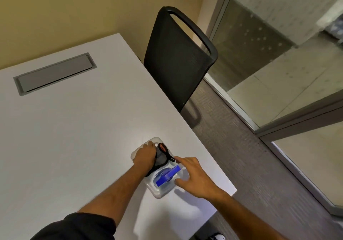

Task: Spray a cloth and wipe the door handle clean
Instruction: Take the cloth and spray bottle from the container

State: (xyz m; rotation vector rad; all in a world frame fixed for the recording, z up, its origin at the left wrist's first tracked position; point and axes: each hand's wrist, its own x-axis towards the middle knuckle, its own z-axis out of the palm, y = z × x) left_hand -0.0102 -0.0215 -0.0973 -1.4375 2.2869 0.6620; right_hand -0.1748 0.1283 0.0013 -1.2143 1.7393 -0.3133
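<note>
A clear plastic bin (pixel 161 191) stands on the white table (pixel 74 137) near its right edge. Inside it lie a grey cloth with black trim (pixel 161 157) and a blue object (pixel 168 176) that looks like a spray bottle lying on its side. My left hand (pixel 145 155) reaches into the bin's far end with its fingers closed around the grey cloth. My right hand (pixel 193 176) hovers over the bin's right rim, fingers spread, the index finger pointing toward the cloth. No door handle is in view.
A black mesh chair (pixel 178 58) stands at the table's far right side. A grey cable hatch (pixel 53 73) is set into the table top. Glass wall panels with metal frames (pixel 278 128) run along the right, above grey carpet (pixel 241 156).
</note>
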